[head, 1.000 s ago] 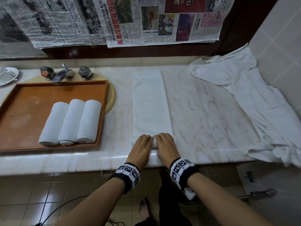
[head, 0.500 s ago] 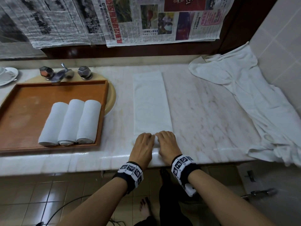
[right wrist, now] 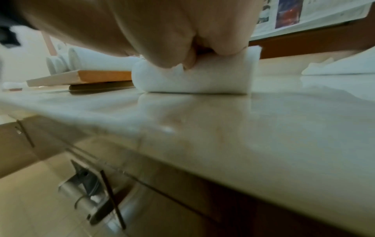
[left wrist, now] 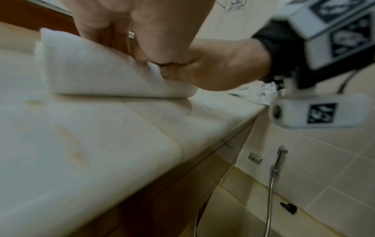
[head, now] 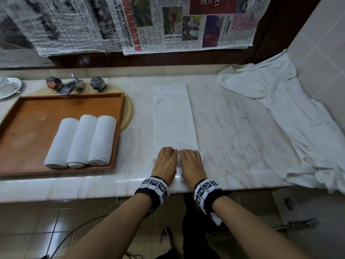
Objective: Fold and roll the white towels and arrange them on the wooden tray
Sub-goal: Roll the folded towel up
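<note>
- A person stands at a marble tabletop (head: 233,131), seen from above, both hands side by side at the near end of a folded towel (head: 173,116).
- The folded towel lies as a long white strip running away from the person, between the wooden tray (head: 33,109) and a loose pile of towels (head: 298,128).
- The left hand (head: 165,161) and right hand (head: 190,163) are curled over the started roll (right wrist: 194,78), fingers gripping the cloth; the wrist views show a short, fat roll under the palms.
- Three rolled towels (head: 82,141) already lie touching one another in the wooden tray, near its right edge.
- Likely step: rolling the strip away from the body.
- Risk: uneven pressure between the two hands could skew the roll, so it cones or telescopes at one end.
- Risk: the smooth marble may let the strip slide instead of winding, leaving a loose roll.
- Risk: loosening the grip early would probably let the roll spring open.
</note>
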Demonstrator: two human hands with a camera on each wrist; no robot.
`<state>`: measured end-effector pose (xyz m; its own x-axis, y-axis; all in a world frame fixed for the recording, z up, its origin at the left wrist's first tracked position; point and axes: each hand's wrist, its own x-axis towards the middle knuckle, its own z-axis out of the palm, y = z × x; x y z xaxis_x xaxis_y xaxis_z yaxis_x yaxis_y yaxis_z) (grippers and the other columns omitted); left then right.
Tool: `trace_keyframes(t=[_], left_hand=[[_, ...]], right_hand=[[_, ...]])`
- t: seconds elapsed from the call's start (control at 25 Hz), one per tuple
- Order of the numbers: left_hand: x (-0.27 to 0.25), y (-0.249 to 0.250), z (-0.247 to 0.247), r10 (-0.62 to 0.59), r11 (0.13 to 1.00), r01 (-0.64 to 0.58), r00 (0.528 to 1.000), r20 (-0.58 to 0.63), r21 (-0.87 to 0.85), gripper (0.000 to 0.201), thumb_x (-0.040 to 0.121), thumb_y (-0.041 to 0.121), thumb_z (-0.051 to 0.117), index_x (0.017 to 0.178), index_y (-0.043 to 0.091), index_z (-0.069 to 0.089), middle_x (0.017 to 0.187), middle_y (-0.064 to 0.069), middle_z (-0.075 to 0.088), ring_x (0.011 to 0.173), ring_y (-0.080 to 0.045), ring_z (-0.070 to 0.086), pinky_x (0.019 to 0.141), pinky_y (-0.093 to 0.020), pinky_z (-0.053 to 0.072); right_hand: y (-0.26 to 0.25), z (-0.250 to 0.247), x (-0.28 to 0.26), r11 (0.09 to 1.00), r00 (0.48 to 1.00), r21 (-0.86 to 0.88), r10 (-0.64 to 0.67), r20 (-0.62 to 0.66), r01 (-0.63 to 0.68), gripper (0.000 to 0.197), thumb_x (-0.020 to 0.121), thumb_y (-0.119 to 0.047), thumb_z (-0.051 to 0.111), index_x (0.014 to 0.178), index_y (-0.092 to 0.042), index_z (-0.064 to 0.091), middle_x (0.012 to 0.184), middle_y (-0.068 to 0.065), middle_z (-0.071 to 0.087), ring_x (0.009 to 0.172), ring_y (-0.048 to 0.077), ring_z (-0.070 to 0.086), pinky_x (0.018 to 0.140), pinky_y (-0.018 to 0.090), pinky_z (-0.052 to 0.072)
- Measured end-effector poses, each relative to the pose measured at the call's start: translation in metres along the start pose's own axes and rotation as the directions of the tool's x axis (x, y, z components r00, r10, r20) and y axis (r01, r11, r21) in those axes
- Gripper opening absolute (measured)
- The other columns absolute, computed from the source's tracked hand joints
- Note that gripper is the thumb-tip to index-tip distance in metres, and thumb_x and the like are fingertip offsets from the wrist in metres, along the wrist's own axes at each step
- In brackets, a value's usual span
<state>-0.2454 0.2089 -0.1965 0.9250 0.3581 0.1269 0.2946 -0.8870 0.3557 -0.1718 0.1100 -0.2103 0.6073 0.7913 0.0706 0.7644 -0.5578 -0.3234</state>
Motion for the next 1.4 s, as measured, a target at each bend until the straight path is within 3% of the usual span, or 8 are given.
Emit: trace_keyframes(t=[0.16, 0.36, 0.48, 0.6, 0.88, 1.0, 1.2, 1.4], left_hand=[[-0.022, -0.002, 0.011, 0.041, 0.996, -0.046, 0.997, -0.064, -0.072, 0.065, 0.051, -0.016, 0.066, 0.114, -0.003, 0.058, 0.107, -0.017, 0.058, 0.101, -0.026, 0.045, 0.092, -0.032, 0.041], [-0.017, -0.014, 0.017, -0.006, 0.986, 0.006, 1.000, 0.001, -0.167, 0.055, 0.061, -0.012, 0.061, 0.114, -0.002, 0.058, 0.109, -0.018, 0.057, 0.103, -0.026, 0.043, 0.096, -0.028, 0.031], [0.000, -0.015, 0.009, -0.062, 0.986, 0.079, 0.992, 0.112, -0.147, 0.047, 0.062, -0.006, 0.055, 0.108, 0.001, 0.062, 0.101, -0.014, 0.059, 0.092, -0.031, 0.053, 0.086, -0.026, 0.032], [0.011, -0.010, 0.003, -0.098, 0.989, 0.115, 0.980, 0.172, -0.093, 0.046, 0.072, -0.009, 0.051, 0.116, 0.001, 0.059, 0.110, -0.015, 0.056, 0.101, -0.032, 0.049, 0.091, -0.030, 0.033], [-0.027, -0.007, 0.012, 0.030, 0.992, -0.032, 0.999, -0.019, -0.118, 0.053, 0.064, -0.009, 0.055, 0.117, -0.004, 0.058, 0.109, -0.019, 0.057, 0.103, -0.027, 0.043, 0.094, -0.032, 0.038], [-0.016, -0.010, 0.010, 0.036, 0.998, -0.035, 0.999, 0.008, -0.054, 0.046, 0.064, 0.001, 0.042, 0.105, -0.001, 0.062, 0.098, -0.015, 0.060, 0.094, -0.026, 0.046, 0.086, -0.031, 0.037], [0.007, -0.010, -0.003, -0.031, 0.999, 0.032, 0.990, 0.136, -0.004, 0.034, 0.070, -0.009, 0.056, 0.102, 0.001, 0.063, 0.098, -0.015, 0.059, 0.091, -0.033, 0.055, 0.081, -0.037, 0.046], [-0.015, 0.002, -0.001, 0.064, 0.998, -0.063, 0.997, -0.032, 0.029, 0.042, 0.066, -0.004, 0.046, 0.105, -0.004, 0.063, 0.101, -0.017, 0.062, 0.094, -0.030, 0.055, 0.091, -0.035, 0.044]], right_hand=[[0.003, -0.018, 0.007, 0.999, 0.972, -0.032, -0.021, 0.234, 0.029, 0.051, 0.077, -0.008, 0.061, 0.127, -0.012, 0.051, 0.121, 0.005, 0.054, 0.115, 0.026, 0.048, 0.102, 0.034, 0.029], [-0.003, -0.002, -0.011, 0.992, 0.997, -0.118, -0.033, 0.065, 0.041, 0.050, 0.077, -0.013, 0.037, 0.121, -0.002, 0.058, 0.116, 0.014, 0.058, 0.107, 0.031, 0.054, 0.101, 0.046, 0.041], [0.000, 0.001, -0.016, 0.985, 0.992, -0.153, -0.069, 0.104, 0.084, 0.053, 0.082, -0.014, 0.034, 0.131, -0.001, 0.048, 0.126, 0.016, 0.054, 0.118, 0.033, 0.050, 0.108, 0.050, 0.031], [0.005, -0.005, -0.001, 0.986, 0.991, -0.124, -0.102, 0.086, 0.112, 0.053, 0.080, -0.012, 0.026, 0.122, -0.004, 0.058, 0.114, 0.010, 0.061, 0.106, 0.029, 0.058, 0.104, 0.047, 0.041], [0.005, -0.012, 0.009, 0.992, 0.984, -0.056, -0.103, 0.148, 0.112, 0.039, 0.072, 0.000, 0.054, 0.109, -0.007, 0.061, 0.104, 0.009, 0.061, 0.098, 0.030, 0.055, 0.094, 0.038, 0.039], [0.000, -0.006, -0.007, 0.992, 0.994, -0.070, -0.099, 0.051, 0.103, 0.044, 0.073, -0.009, 0.045, 0.114, -0.004, 0.060, 0.108, 0.010, 0.060, 0.100, 0.029, 0.057, 0.096, 0.044, 0.046], [0.007, -0.009, -0.002, 0.989, 0.990, -0.054, -0.135, 0.042, 0.138, 0.053, 0.077, -0.011, 0.027, 0.119, -0.005, 0.059, 0.111, 0.008, 0.062, 0.104, 0.026, 0.058, 0.103, 0.045, 0.044], [0.006, -0.014, 0.012, 0.995, 0.990, 0.011, -0.102, 0.097, 0.101, 0.041, 0.069, 0.002, 0.049, 0.106, -0.007, 0.064, 0.098, 0.009, 0.063, 0.093, 0.031, 0.059, 0.091, 0.040, 0.041]])
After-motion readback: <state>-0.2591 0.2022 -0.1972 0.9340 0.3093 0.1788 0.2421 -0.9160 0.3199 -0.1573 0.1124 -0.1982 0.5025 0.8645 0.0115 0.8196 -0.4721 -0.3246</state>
